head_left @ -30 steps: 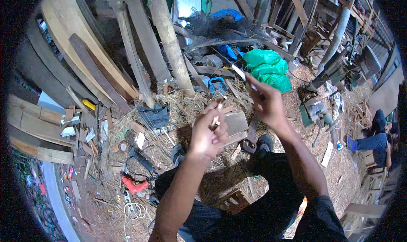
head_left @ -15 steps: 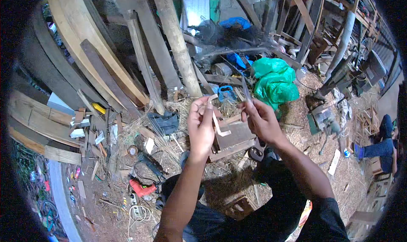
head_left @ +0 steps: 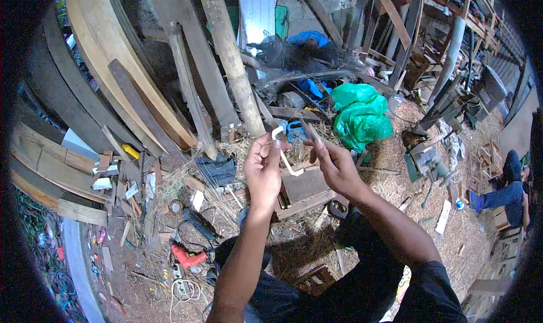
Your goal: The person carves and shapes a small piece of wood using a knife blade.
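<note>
My left hand [head_left: 264, 173] is closed on a thin, pale wooden strip [head_left: 287, 160], bent at both ends, which stands up between thumb and fingers. To its right, my right hand [head_left: 339, 167] is wrapped round a narrow, knife-like blade [head_left: 309, 130] that points up and away; its handle is hidden in the fist. The blade is close to the strip's upper end, a small gap apart in this view. Below both hands lies a low wooden box-like block [head_left: 305, 186] on the straw-strewn ground.
A red power drill [head_left: 188, 256] and a white coiled cord [head_left: 185, 292] lie at lower left. Planks [head_left: 102, 46] lean at the left. A green plastic bag [head_left: 362, 119] sits ahead, with a machine [head_left: 427, 159] to the right. Another person's leg [head_left: 500, 199] shows at far right.
Both hands have shifted slightly left. The strip has turned and its face catches more light. The blade has tipped leftward toward the strip and looks shorter.
</note>
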`<state>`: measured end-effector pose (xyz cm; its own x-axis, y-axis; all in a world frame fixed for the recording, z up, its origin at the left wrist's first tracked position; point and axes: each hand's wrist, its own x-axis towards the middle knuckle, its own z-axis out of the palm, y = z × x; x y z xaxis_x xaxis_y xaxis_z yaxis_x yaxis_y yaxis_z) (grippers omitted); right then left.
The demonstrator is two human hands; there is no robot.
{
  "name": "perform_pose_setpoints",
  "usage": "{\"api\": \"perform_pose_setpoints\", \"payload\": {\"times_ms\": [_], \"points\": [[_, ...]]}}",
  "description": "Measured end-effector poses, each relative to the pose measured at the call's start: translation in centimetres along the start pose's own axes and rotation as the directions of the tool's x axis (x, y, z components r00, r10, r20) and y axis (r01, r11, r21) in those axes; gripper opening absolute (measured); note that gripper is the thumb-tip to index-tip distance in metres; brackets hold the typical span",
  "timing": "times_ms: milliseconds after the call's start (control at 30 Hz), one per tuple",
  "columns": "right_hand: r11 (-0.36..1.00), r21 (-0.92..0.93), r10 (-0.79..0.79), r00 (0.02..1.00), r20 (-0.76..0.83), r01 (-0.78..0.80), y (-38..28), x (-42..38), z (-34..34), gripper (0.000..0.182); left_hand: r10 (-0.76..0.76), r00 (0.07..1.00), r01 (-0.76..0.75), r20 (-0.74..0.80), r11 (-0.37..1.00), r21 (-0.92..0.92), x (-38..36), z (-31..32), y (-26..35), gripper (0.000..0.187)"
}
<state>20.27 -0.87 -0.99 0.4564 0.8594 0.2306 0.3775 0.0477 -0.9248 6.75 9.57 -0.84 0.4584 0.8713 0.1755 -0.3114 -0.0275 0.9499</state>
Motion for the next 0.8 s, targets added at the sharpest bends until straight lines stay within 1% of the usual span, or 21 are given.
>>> {"api": "perform_pose_setpoints", "payload": {"times_ms": [67, 167, 267, 367, 467, 500, 567, 633, 667, 700, 733, 767, 800], "points": [[1.0, 0.003, 0.006, 1.0, -0.013, -0.006, -0.6, 0.0, -0.2, 0.035, 0.021, 0.999, -0.022, 0.038, 0.999, 0.045, 0.0, -0.6, 0.1, 0.023], [0.996, -0.053, -0.067, 0.997, -0.028, 0.066, 1.0, 0.2, 0.1, 0.034, 0.046, 0.998, -0.049, 0.053, 0.997, 0.058, -0.2, -1.2, 0.1, 0.019], [0.994, -0.054, -0.097, 0.994, -0.044, 0.094, -0.7, -0.2, 0.4, 0.032, 0.067, 0.994, -0.069, 0.088, 0.997, 0.023, -0.5, -1.6, 0.1, 0.016], [0.963, -0.118, -0.254, 0.963, -0.084, 0.244, -1.6, -0.4, 0.6, 0.027, 0.06, 0.993, -0.064, 0.105, 0.997, 0.041, -1.4, -1.7, 0.9, 0.015], [0.955, -0.119, -0.275, 0.961, -0.015, 0.271, -2.6, -0.8, 0.7, 0.026, -0.022, 0.994, 0.033, 0.108, 0.994, -0.103, -1.7, -2.4, -0.3, 0.017], [0.95, -0.091, -0.3, 0.954, -0.008, 0.298, -2.5, -0.9, 0.9, 0.027, 0.035, 0.992, -0.022, 0.118, 0.994, -0.107, -1.7, -2.1, -0.4, 0.015], [0.935, -0.038, -0.352, 0.936, 0.002, 0.352, -2.1, -1.2, 1.4, 0.03, -0.007, 0.987, 0.041, 0.158, 0.976, -0.212, -2.0, -2.0, 0.1, 0.014], [0.923, -0.081, -0.374, 0.926, 0.054, 0.377, -3.4, -1.6, 1.2, 0.03, -0.016, 0.984, 0.077, 0.176, 0.937, -0.341, -2.3, -1.0, 1.4, 0.017], [0.918, -0.101, -0.377, 0.922, 0.082, 0.384, -4.2, -2.0, 1.1, 0.029, -0.073, 0.985, 0.128, 0.154, 0.915, -0.384, -2.4, -0.8, 2.0, 0.016], [0.902, -0.158, -0.387, 0.914, 0.122, 0.403, -4.7, -2.1, 0.8, 0.029, -0.132, 0.982, 0.178, 0.134, 0.887, -0.425, -2.5, -0.8, 2.4, 0.015], [0.897, -0.166, -0.394, 0.912, 0.114, 0.409, -4.5, -2.2, 0.9, 0.029, -0.194, 0.974, 0.225, 0.115, 0.855, -0.467, -2.6, -0.8, 2.6, 0.015], [0.893, -0.175, -0.402, 0.909, 0.107, 0.415, -4.4, -2.4, 1.1, 0.028, -0.161, 0.981, 0.192, 0.105, 0.853, -0.485, -2.7, -0.9, 2.5, 0.012], [0.887, -0.184, -0.412, 0.906, 0.099, 0.423, -4.3, -2.5, 1.2, 0.028, -0.151, 0.981, 0.191, 0.122, 0.86, -0.474, -2.6, -1.0, 2.3, 0.012]]}}
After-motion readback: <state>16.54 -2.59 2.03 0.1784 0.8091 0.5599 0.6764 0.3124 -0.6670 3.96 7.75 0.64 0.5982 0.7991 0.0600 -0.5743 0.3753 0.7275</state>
